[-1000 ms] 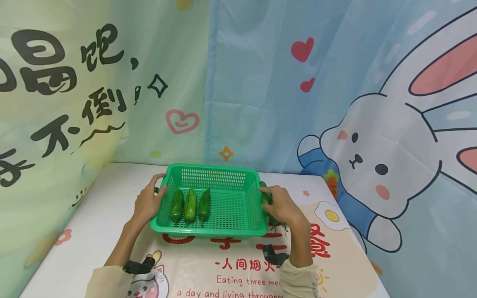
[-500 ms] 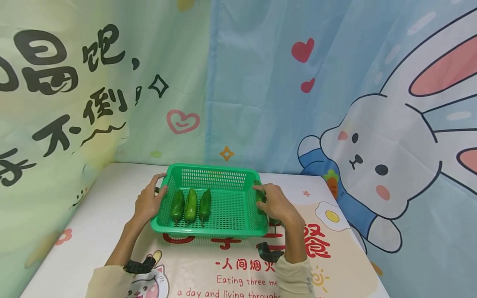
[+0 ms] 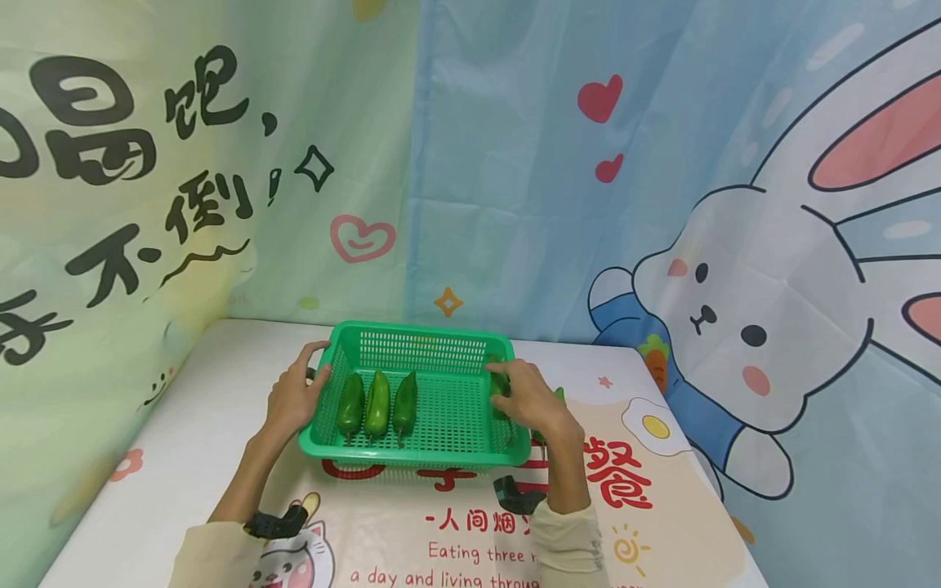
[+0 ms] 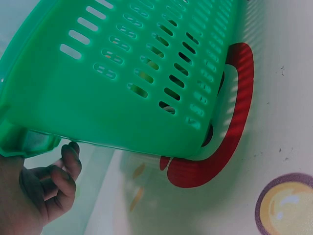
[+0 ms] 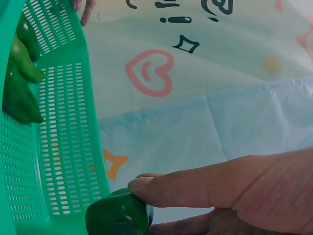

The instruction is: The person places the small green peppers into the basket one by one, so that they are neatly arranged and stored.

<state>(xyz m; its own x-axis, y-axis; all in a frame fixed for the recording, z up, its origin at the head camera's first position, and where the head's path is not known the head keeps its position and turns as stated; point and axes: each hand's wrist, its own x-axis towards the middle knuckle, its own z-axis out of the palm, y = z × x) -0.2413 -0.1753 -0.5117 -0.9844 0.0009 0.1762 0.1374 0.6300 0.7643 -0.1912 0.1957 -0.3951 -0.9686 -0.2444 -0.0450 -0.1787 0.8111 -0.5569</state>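
Observation:
A green plastic basket with slotted walls stands on the table. On its left side lie three green chili peppers in a row, stems toward the front. My left hand grips the basket's left rim; in the left wrist view its fingers curl below the rim. Over the right end of the basket, my right hand pinches another green chili pepper between thumb and fingers. The right wrist view shows the blunt end of that held pepper close up.
Partly hidden behind the right hand, more green pepper shows on the table beyond the basket's right wall. A printed cloth covers the table. A cartoon curtain hangs along the back and sides.
My right hand has moved left with the pepper, from outside the basket's right rim to over its inside. My left hand and the basket stay nearly still.

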